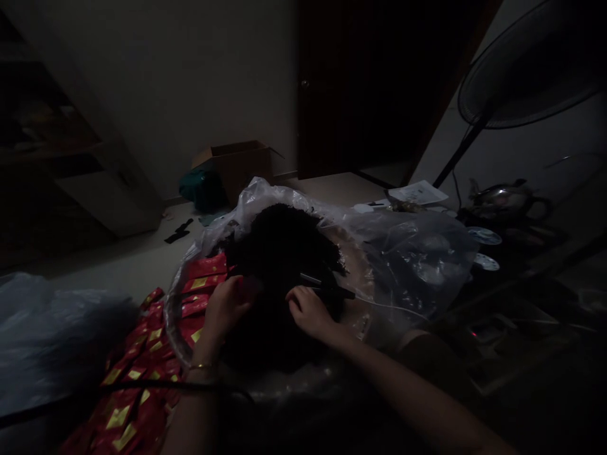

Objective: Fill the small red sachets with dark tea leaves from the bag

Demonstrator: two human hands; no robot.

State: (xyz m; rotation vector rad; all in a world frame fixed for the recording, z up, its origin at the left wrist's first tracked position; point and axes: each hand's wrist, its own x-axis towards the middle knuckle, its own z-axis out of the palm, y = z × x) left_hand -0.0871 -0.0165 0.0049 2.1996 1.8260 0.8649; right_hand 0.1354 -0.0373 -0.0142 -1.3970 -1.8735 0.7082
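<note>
In the dim light, a heap of dark, loose, leaf-like bits point(284, 246) fills a round, plastic-lined tray point(173, 332). My left hand point(227, 303) is over the heap's left side, fingers closed around a blurred, dark reddish thing that I cannot make out. To the right, my right hand point(308, 309) has curled fingers low against the heap; whatever they hold is hidden. Just beyond it lies a slim black clamp-like tool point(334, 291) with a pale strip and a white cord. Red packets point(202, 284) with yellow labels lie inside the tray by my left hand.
More red packets point(137, 379) are piled outside the tray at lower left, beside a clear plastic bag point(61, 335). Clear sheeting point(417, 253) spreads to the right. A teapot point(502, 199) and a standing fan point(526, 69) are at right. An open cardboard box point(244, 167) stands behind.
</note>
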